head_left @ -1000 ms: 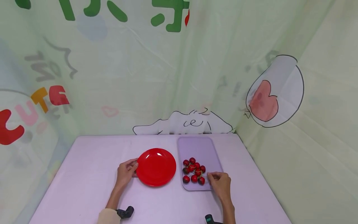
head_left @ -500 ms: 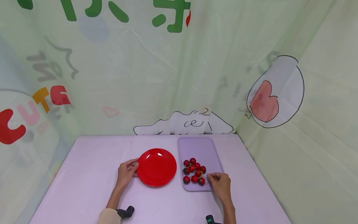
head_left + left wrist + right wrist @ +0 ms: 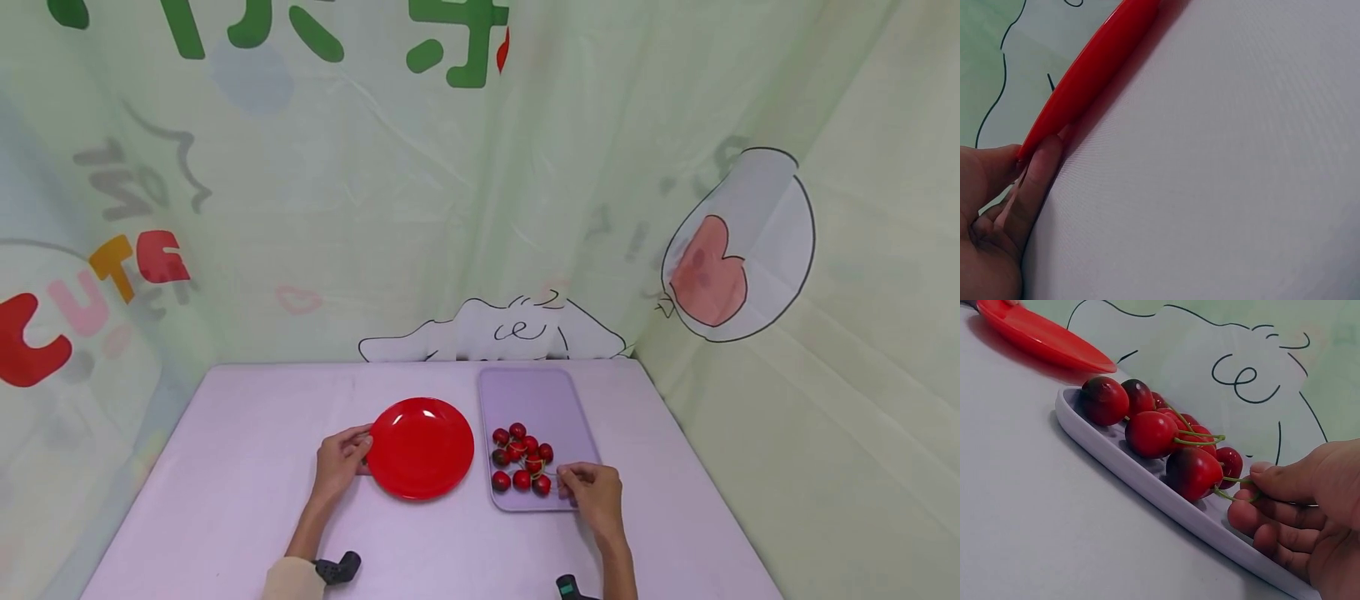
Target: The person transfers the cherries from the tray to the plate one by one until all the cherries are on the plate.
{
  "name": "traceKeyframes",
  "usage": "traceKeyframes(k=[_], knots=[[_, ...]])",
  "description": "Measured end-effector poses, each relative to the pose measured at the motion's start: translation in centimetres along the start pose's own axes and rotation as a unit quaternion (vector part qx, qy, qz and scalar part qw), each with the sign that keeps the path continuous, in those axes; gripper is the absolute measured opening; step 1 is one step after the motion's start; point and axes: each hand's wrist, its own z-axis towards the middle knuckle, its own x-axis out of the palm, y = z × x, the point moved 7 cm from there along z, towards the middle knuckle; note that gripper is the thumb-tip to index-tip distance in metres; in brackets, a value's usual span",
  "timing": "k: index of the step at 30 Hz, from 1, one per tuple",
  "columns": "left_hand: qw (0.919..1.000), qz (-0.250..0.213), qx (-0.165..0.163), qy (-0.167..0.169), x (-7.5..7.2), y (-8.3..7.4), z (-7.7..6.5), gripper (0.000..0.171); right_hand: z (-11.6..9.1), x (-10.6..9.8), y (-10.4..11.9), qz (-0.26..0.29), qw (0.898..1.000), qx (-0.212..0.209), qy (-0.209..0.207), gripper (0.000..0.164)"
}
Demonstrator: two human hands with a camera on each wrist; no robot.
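Observation:
A round red plate (image 3: 420,450) lies on the table, its left rim pinched by my left hand (image 3: 335,468). The left wrist view has the thumb on top of the plate's rim (image 3: 1088,81) and a finger beneath. To its right, a light purple tray (image 3: 528,392) carries several red cherries (image 3: 522,480) with green stems, grouped in its near left part. At the tray's near right side, my right hand (image 3: 596,496) pinches green stems between thumb and index finger. In the right wrist view these stems run to a dark red cherry (image 3: 1194,474) resting in the tray.
A lilac table (image 3: 247,467) carries the plate and tray, with a narrow gap between them. Behind stands a pale green printed curtain (image 3: 337,208), which also hangs along both sides. Each wrist wears a black device (image 3: 337,568).
My right hand has shifted very slightly to the right, still holding the stems. The left hand, plate and tray stay where they were.

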Motion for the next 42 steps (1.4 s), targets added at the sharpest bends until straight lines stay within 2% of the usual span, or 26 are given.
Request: traceKeyframes(k=[11,18,22,28,32,42], knots=[[1.0000,-0.001,0.007,0.001,0.0,0.4,0.1,0.036,0.2,-0.1,-0.6,0.080,0.996,0.024,0.008,0.023],[0.9999,0.008,0.011,-0.002,0.0,0.3,0.3,0.035,-0.2,-0.1,0.1,0.096,0.995,0.025,0.005,0.023],[0.9998,0.015,0.009,-0.003,0.0,0.4,0.4,0.035,0.3,0.1,-0.6,0.105,0.994,0.026,0.006,0.026],[0.9995,0.020,0.021,-0.010,-0.1,0.5,0.3,0.035,0.3,0.1,-0.7,0.124,0.992,0.001,-0.005,0.023],[0.9997,0.018,0.017,-0.006,-0.1,0.5,0.3,0.035,0.1,0.0,-0.4,0.129,0.992,-0.010,-0.013,0.019],[0.9999,-0.002,0.013,-0.001,-0.2,0.5,0.3,0.037,-0.2,-0.2,0.2,0.129,0.992,0.006,-0.008,0.022]])
